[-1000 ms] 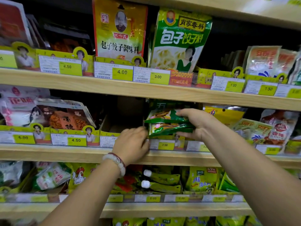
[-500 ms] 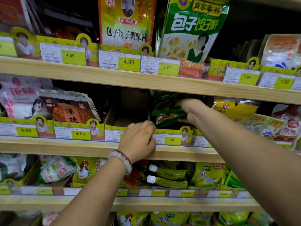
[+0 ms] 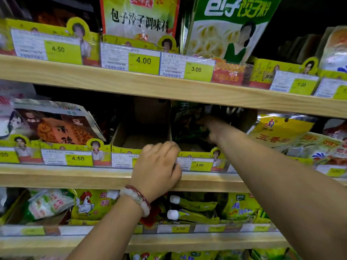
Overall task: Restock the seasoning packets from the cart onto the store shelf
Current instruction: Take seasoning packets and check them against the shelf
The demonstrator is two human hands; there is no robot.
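Left fingers [image 3: 161, 147] curl over the tray [image 3: 199, 158] rim; right hand [image 3: 210, 128] deep among green packets [image 3: 187, 124], grip unclear

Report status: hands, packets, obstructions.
Left hand grips the tray's front edge. Right hand deep in the tray on green packets; grip unclear. Nothing blocking.

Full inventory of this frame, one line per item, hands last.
green packets: count unclear, dark green, deep in the middle-shelf box above the 3.00 tag
empty box: one, brown card, left of that box
yellow packet: one, right of the arm
chicken packet: one, yellow, bottom shelf
price tags: many, yellow-green, along the shelf edges
shelves: three, pale wood
bracelets: two, white and red, left wrist
left hand: fingers curled over the box's front edge
right hand: among the green packets, grip unclear
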